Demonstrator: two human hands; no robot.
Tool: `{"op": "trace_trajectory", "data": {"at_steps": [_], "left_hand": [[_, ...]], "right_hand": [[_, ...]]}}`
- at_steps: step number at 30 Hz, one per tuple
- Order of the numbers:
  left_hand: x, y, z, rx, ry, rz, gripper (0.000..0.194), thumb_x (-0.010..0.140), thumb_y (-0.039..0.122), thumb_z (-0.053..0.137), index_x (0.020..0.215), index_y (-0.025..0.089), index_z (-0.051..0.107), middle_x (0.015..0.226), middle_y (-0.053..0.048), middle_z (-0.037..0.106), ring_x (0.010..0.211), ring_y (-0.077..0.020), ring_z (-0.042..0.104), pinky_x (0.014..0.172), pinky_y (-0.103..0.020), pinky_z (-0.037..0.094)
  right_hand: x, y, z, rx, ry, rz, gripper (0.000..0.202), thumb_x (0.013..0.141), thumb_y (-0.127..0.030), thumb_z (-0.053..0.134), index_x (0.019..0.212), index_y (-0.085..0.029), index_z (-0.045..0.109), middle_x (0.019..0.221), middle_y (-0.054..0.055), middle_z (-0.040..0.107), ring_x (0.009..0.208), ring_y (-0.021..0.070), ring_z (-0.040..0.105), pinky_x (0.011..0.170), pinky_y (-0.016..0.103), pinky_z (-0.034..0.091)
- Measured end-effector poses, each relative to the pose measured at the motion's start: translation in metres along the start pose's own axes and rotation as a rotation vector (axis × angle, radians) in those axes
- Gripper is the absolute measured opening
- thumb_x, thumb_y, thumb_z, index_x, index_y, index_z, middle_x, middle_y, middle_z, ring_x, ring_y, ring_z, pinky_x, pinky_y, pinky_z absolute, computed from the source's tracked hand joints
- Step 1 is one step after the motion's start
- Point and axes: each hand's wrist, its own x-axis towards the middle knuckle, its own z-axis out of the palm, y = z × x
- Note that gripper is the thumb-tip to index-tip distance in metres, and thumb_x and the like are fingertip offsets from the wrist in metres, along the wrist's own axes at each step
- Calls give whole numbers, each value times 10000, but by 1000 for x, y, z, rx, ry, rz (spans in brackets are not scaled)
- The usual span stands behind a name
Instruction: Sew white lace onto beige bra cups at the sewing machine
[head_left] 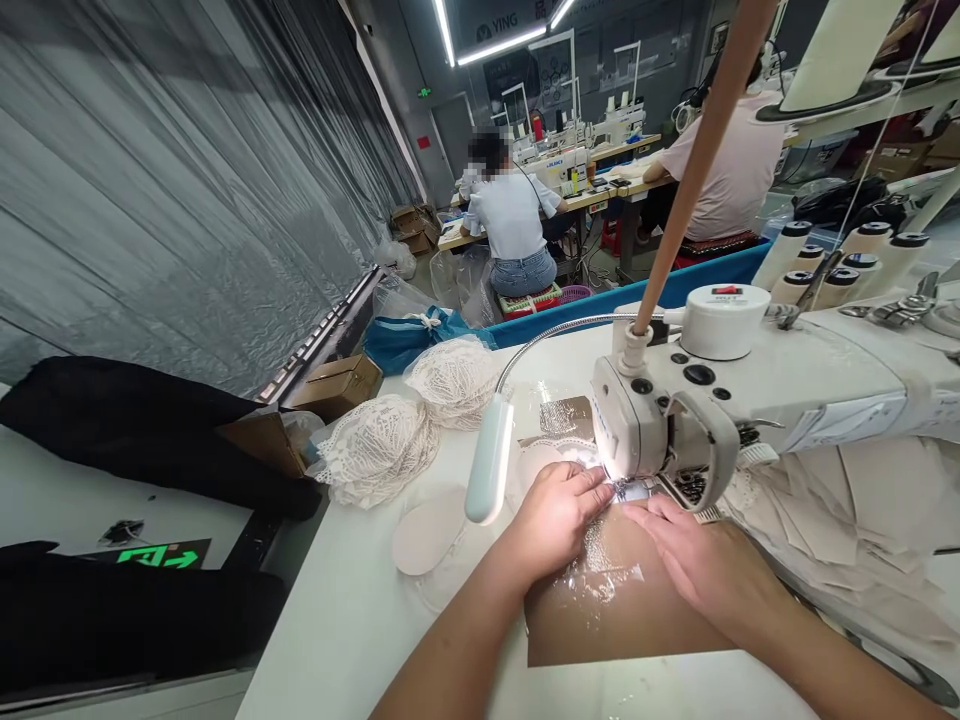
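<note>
A white sewing machine (pixel 634 420) stands before me, its lit needle area over a pale fabric piece with a lace-like edge (pixel 541 462). My left hand (pixel 559 515) presses this piece left of the presser foot (pixel 619 490), thumb and forefinger closed at its edge. Just right of the foot, my right hand (pixel 686 550) has its fingers drawn together, low over the work. What lies between those fingertips is hidden. Beneath both hands is a brown sheet (pixel 637 620) with shiny clear film on it.
Stacked white lace pieces (pixel 379 450) and a round beige pad (pixel 427 535) lie to the left. A lamp (pixel 491 460) hangs close to my left forearm. Beige fabric pieces (pixel 847 520) are heaped at right, below thread cones (pixel 795 250). Two people sit at machines beyond.
</note>
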Motion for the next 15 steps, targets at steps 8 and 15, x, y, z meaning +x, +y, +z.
{"op": "trace_trajectory", "data": {"at_steps": [8, 15], "left_hand": [[-4, -2, -1, 68, 17, -9, 389, 856, 158, 508, 1240, 175, 568, 1251, -131, 590, 1149, -278, 491, 948, -434, 409], [-17, 26, -21, 163, -60, -200, 228, 931, 298, 444, 884, 163, 621, 923, -89, 620, 837, -226, 566, 708, -343, 476]], "right_hand": [[-1, 2, -2, 63, -18, -6, 498, 819, -57, 349, 1173, -209, 665, 919, 75, 712, 527, 138, 570, 475, 246, 432], [-5, 7, 4, 149, 51, -9, 416, 865, -106, 368, 1136, -244, 651, 868, 69, 688, 685, 187, 618, 579, 281, 465]]}}
